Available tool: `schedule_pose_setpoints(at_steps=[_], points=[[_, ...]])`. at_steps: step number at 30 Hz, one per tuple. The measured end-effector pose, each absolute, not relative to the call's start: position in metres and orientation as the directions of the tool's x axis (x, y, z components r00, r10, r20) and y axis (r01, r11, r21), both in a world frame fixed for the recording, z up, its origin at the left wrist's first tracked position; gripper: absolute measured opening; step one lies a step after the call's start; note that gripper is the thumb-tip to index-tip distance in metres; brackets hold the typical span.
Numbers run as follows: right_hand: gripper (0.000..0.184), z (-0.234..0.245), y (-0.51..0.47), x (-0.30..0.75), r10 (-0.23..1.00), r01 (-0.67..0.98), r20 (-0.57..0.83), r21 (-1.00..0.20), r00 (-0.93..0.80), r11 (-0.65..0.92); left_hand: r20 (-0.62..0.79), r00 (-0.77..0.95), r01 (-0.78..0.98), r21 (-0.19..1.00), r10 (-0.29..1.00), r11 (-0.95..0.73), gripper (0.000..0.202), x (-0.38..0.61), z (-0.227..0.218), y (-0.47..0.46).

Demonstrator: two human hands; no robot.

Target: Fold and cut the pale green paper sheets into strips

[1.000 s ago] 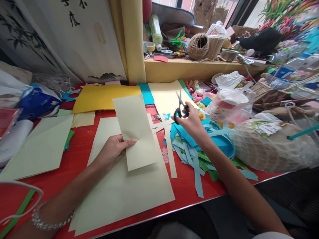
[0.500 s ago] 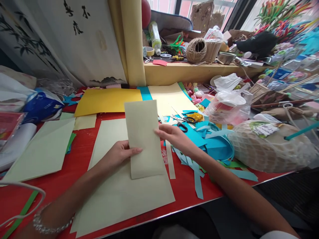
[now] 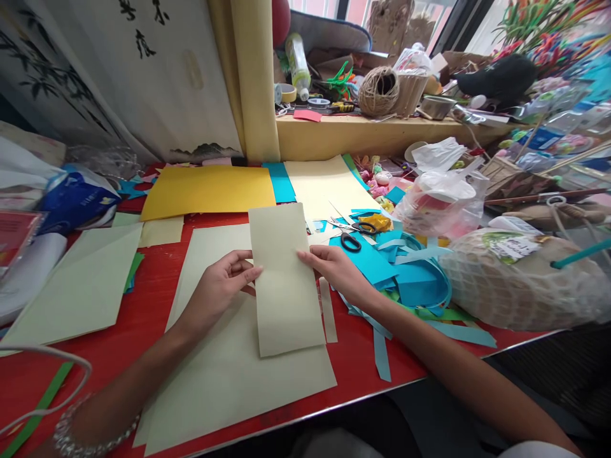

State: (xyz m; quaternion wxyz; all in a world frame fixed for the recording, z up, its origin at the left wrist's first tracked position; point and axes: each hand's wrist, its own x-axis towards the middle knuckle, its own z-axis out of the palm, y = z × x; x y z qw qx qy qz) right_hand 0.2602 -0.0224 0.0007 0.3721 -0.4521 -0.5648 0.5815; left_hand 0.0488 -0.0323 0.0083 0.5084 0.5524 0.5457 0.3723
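Note:
A narrow pale green sheet of paper is held up between my hands, its long side running away from me. My left hand pinches its left edge, thumb on top and the other fingers partly behind. On the right edge, my right hand grips the sheet between thumb and curled fingers. Beneath lie larger pale green sheets, partly covered by the held piece and my left forearm. A thin pale strip rests just right of the held sheet. Black-handled scissors lie beyond my right hand.
Blue paper scraps pile up at the right, beside a net-wrapped bundle. Yellow card and cream paper lie at the back. More pale green sheets are at the left. A white cable loops at the lower left.
The held sheet has moved slightly right and nearer to me. My left hand has shifted up along its left edge, with the thumb now close to the edge. My right hand keeps its grip.

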Motion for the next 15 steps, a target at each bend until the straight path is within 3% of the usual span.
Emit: schedule_pose_setpoints(at_steps=[7, 11, 13, 15], points=[[0.032, -0.002, -0.02, 0.26, 0.952, -0.061, -0.096, -0.991, -0.291, -0.119, -0.145, 0.078, 0.251, 0.96, 0.986, 0.121, 0.041, 0.045, 0.009, -0.028], [0.031, -0.005, -0.016, 0.264, 0.979, -0.061, -0.056, -0.996, -0.197, -0.069, -0.121, -0.04, 0.275, 0.953, 0.992, 0.127, 0.041, 0.027, 0.01, -0.015], [0.029, -0.004, -0.015, 0.266, 0.987, -0.078, -0.042, -0.995, -0.157, -0.055, -0.12, -0.09, 0.377, 0.915, 0.989, 0.145, 0.044, 0.013, 0.008, -0.005], [0.028, -0.001, -0.014, 0.268, 0.989, -0.106, -0.024, -0.994, -0.146, -0.04, -0.128, -0.14, 0.598, 0.779, 0.982, 0.187, 0.046, -0.002, 0.004, 0.002]])
